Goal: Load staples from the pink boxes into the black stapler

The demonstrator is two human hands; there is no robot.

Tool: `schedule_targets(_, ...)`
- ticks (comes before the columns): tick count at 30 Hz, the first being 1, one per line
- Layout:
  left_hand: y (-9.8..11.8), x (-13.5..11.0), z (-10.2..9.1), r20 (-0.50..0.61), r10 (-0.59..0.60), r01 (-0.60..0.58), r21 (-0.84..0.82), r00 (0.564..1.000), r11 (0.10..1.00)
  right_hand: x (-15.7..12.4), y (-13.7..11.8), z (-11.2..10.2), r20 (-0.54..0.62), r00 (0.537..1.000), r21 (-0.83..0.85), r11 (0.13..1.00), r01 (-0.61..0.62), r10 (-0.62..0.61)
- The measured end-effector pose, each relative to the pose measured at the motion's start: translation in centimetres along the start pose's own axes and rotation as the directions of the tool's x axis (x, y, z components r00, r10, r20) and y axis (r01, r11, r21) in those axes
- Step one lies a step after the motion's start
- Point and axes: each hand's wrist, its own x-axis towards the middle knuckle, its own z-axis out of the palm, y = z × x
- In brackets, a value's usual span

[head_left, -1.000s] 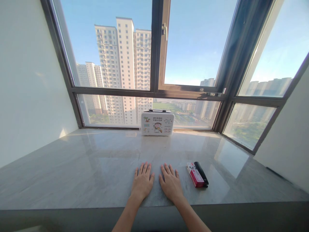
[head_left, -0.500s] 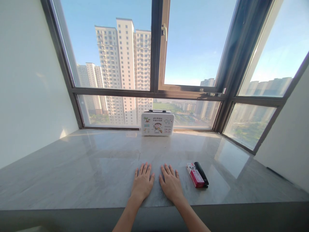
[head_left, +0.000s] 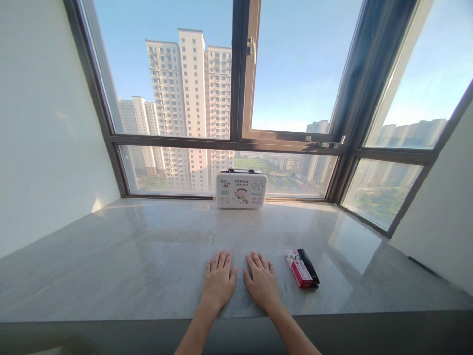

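Note:
My left hand (head_left: 219, 282) lies palm down on the grey marble sill (head_left: 133, 276), fingers stretched out and holding nothing. Beside it, a small gap away, my right hand (head_left: 261, 281) rests flat in the same way. To the right of that hand is a small red and white box (head_left: 300, 270) with printed pictures. A black stapler (head_left: 309, 267) lies along the box's right side, close against it.
A white case (head_left: 241, 191) with cartoon prints and a black handle stands upright at the back of the sill, close to the window frame (head_left: 177, 143). White walls (head_left: 40, 123) flank the sill. The sill's front edge runs below my wrists.

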Motion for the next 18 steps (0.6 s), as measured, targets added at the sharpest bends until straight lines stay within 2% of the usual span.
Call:
schedule_targets(8, 0.3, -1.0, 0.0, -0.002, 0.002, -0.002, -0.004, 1.000, 1.000, 0.0, 0.0, 0.0, 0.005, 1.000, 0.006, 1.000, -0.002, 0.002)
schedule_targets(13, 0.4, -1.2, -0.2, 0.013, -0.007, 0.007, 0.003, 1.000, 1.000, -0.1, -0.7, -1.5, 0.049, 0.997, 0.053, 0.997, -0.059, 0.057)
schedule_targets(14, 0.4, -1.2, -0.1, 0.012, -0.007, 0.007, 0.005, 1.000, 1.000, -0.5, -1.3, -1.9, 0.057, 0.995, 0.109, 0.990, -0.091, 0.085)
schedule_targets(16, 0.3, -1.2, 0.0, 0.009, 0.012, -0.012, 0.012, 1.000, 1.000, -1.7, -3.4, -2.5, 0.076, 0.994, 0.332, 0.938, -0.099, 0.078)
schedule_targets(17, 0.2, -1.2, 0.1, 0.013, 0.014, -0.014, 0.016, 1.000, 1.000, -2.5, -4.8, -2.7, 0.069, 0.997, 0.496, 0.867, -0.052, 0.021)
schedule_targets(18, 0.2, -1.1, 0.2, 0.017, 0.009, -0.009, 0.020, 1.000, 1.000, -3.6, -6.4, -2.7, 0.054, 0.989, 0.662, 0.746, 0.069, -0.140)
